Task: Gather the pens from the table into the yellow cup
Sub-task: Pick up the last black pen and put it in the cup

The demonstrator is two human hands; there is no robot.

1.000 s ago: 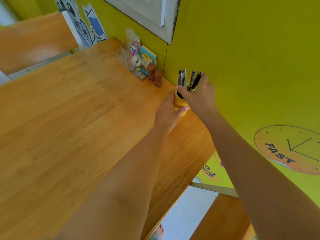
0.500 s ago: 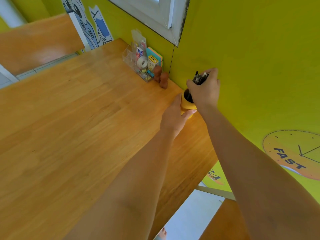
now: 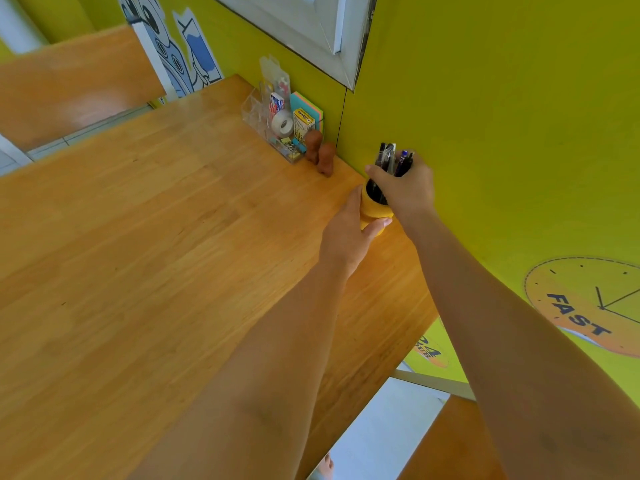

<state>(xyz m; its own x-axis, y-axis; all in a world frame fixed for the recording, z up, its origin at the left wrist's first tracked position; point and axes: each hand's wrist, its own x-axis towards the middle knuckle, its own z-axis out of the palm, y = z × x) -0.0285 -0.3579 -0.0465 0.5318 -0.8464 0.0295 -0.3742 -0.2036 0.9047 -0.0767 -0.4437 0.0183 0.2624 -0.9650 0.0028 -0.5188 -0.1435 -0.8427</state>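
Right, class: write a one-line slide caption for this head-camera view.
Left hand steadies the yellow cup while the right hand lowers a bundle of pens into it.

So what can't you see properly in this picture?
- How many pens: the right hand wraps them, head view.
- The yellow cup's base: the left hand covers it.
- Small things in the clear organizer: too tiny.
- The clock sticker: cut off by the right edge.

A single head-worn wide-angle view looks forward and steeply down along both forearms. The table (image 3: 138, 237) fills the frame's left and centre; the green wall (image 3: 485, 116) fills the right, close by.
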